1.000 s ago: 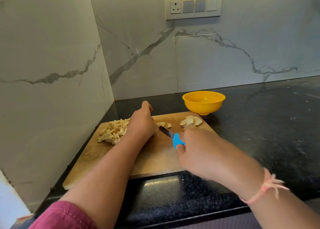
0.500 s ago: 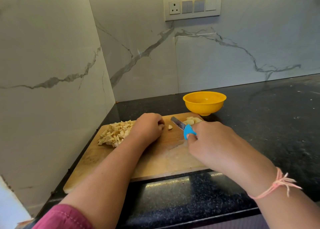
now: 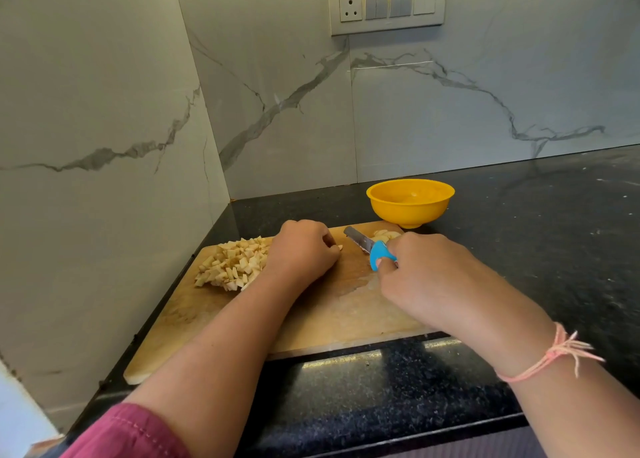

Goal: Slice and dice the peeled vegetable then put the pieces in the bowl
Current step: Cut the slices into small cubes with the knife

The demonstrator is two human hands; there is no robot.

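Head view: a black speckled counter [image 3: 519, 250] fills a marble-walled corner. On the wooden cutting board [image 3: 329, 319], diced pieces [image 3: 232, 263] lie at 9 o'clock and slices [image 3: 384, 235] at 1 o'clock, near the yellow bowl [image 3: 410, 212]. The right hand [image 3: 433, 274] clamps the blue-handled knife [image 3: 369, 248]. The left hand [image 3: 301, 250] is curled, its grip unclear.

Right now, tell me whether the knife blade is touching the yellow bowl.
Apart. The head view shows bare cutting board and vegetable slices between the knife blade and the yellow bowl.
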